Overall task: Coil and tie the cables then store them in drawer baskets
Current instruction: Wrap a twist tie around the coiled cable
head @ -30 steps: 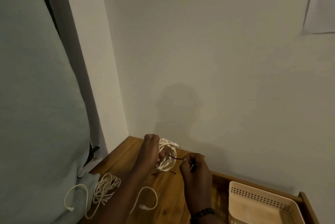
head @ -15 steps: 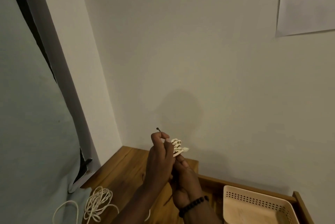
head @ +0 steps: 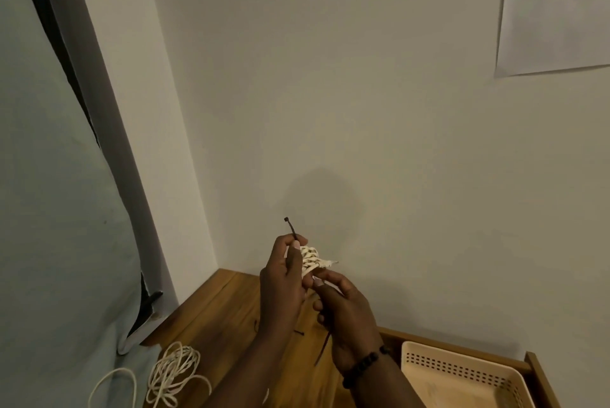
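Both hands work together above the bench: left hand grips the coil and tie head, right hand pinches the tail (dangling below). Best thread it through, then cinch snugly.

A wooden bench ran along the wall into the corner, below and behind the left hand. A loose bundle of white cable lay on it, down and to the left of that hand, one loop trailing off toward the pale cloth at the bench's left edge. Two small dark bits lay on the wood just under the left wrist. A cream perforated basket sat low to the right of the right hand.
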